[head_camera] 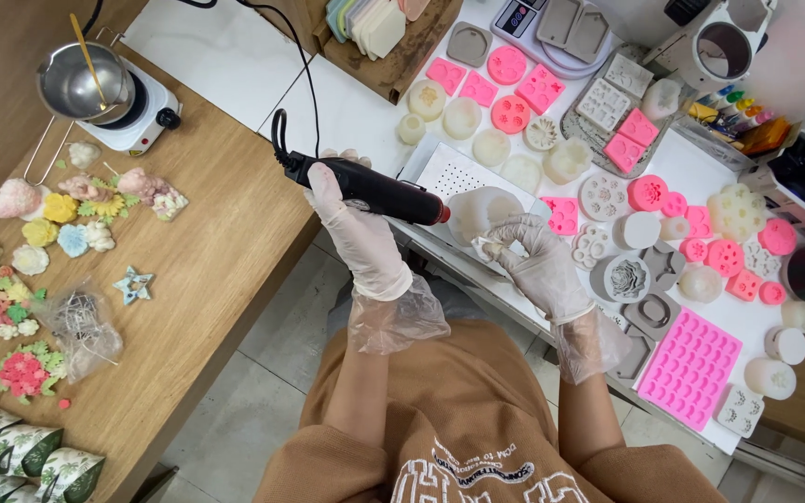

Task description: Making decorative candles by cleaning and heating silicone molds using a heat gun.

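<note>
While left hand (pixel 351 224) wrapped black heat tool (pixel 373 191), grip pressed round handle, nozzle pointed at white mould (pixel 482 212). Right hand (pixel 533 261) steadied mould over white tabletop (pixel 701 177), fingers pinching its lower edge. Pink moulds (pixel 691 368) lay near; wax flowers (pixel 58 233) well apart on wooden tabletop (pixel 207 270).
</note>
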